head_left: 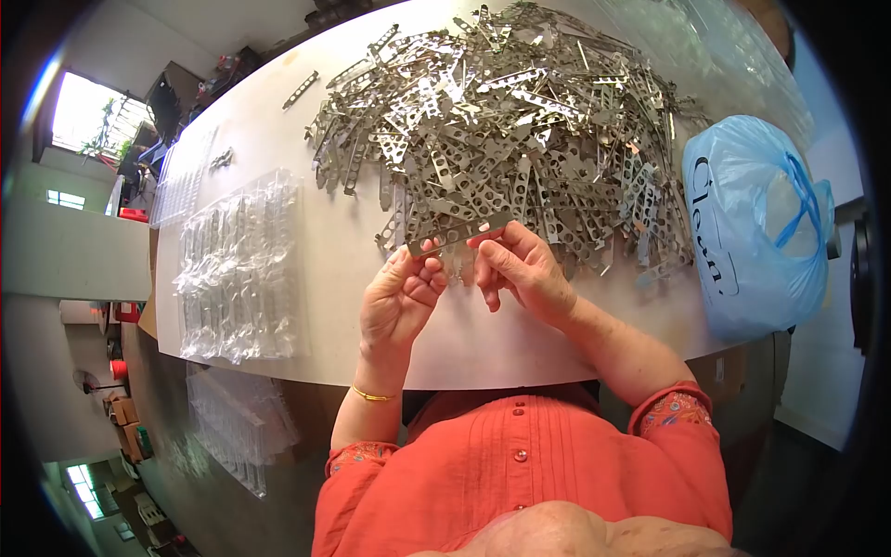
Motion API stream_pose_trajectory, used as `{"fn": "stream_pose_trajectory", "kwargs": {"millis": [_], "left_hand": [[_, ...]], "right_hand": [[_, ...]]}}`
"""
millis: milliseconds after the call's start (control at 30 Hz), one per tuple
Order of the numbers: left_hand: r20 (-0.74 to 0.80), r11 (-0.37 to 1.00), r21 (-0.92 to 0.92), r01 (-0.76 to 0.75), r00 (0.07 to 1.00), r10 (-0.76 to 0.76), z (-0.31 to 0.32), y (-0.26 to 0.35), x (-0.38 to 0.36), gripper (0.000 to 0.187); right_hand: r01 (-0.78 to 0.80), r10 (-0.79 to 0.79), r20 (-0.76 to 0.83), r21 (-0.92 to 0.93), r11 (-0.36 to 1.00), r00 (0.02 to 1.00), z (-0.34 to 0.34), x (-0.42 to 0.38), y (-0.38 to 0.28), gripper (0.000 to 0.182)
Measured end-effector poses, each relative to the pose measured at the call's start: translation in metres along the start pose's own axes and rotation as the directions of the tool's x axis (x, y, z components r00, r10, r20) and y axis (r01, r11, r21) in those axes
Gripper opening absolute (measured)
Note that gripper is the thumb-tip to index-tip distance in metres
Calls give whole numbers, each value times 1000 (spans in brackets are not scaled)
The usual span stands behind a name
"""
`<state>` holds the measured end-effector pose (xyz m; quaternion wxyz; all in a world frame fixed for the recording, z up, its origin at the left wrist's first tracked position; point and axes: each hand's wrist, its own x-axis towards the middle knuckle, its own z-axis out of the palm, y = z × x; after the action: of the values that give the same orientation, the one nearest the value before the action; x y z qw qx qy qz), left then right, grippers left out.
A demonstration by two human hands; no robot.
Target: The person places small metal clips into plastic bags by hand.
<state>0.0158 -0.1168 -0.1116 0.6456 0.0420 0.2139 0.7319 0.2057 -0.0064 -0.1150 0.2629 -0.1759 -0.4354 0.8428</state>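
A flat, dark metal strip [459, 236] with a small hole near its right end is held up between my two hands, over the front of the table. My left hand [401, 295] pinches its left end between thumb and fingers. At the other end, the fingers of my right hand [525, 269] grip the strip. Just beyond my hands spreads a large heap of metal strips [483, 121], many of them perforated with round holes. The heap's near edge lies partly behind my hands and the held strip.
Clear plastic trays [237, 269] lie left on the white table [353, 348]. More clear trays [243, 422] sit below the table's edge. A blue plastic bag [756, 232] stands at the right. One loose strip [300, 90] and a few small pieces [222, 160] lie apart from the heap.
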Motion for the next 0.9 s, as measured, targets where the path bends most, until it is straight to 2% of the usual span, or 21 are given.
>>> {"fn": "stream_pose_trajectory", "kwargs": {"millis": [67,167,233,333,367,433,467,500,533,667,700,767,833,900], "left_hand": [[3,1000,4,18,1000,-18,0,-1,4,24],[87,995,71,69,993,-75,4,-1,10,24],[92,974,214,77,991,-98,9,-1,13,26],[10,959,245,144,988,-151,20,5,18,27],[13,959,244,147,988,-155,18,9,21,27],[78,935,263,239,960,-267,12,18,26,27],[36,935,280,219,971,-238,10,17,27,35],[37,935,278,220,970,-239,9,17,28,35],[72,930,289,226,964,-256,8,20,29,32],[121,918,350,186,963,-241,7,24,34,21],[124,920,347,184,963,-240,7,24,34,21],[157,869,487,87,970,-185,6,24,32,18],[164,849,524,63,971,-173,10,19,30,17],[168,828,559,43,972,-164,13,14,29,18]], "right_hand": [[17,-17,-21,29,999,1000,0,0,-1,25],[72,-69,-51,62,995,996,1,0,-8,21],[50,-42,-74,108,993,996,-2,1,-9,19],[127,-118,-106,79,989,987,-5,3,-10,15],[129,-120,-110,77,989,987,-5,4,-12,15],[117,-113,-89,34,993,990,-6,3,-17,12],[117,-114,-93,31,993,989,-8,3,-17,12],[147,-148,-63,-32,989,987,-9,4,-15,12],[176,-180,-29,-94,980,983,-10,4,-14,12],[189,-188,20,-99,977,982,-11,5,-14,15],[149,-150,-4,-82,985,989,-10,4,-17,17],[110,-112,-29,-68,992,993,-7,2,-21,20],[43,-42,-39,18,999,998,-6,0,-25,27],[32,-32,-1,12,999,999,-9,0,-25,31]]}}
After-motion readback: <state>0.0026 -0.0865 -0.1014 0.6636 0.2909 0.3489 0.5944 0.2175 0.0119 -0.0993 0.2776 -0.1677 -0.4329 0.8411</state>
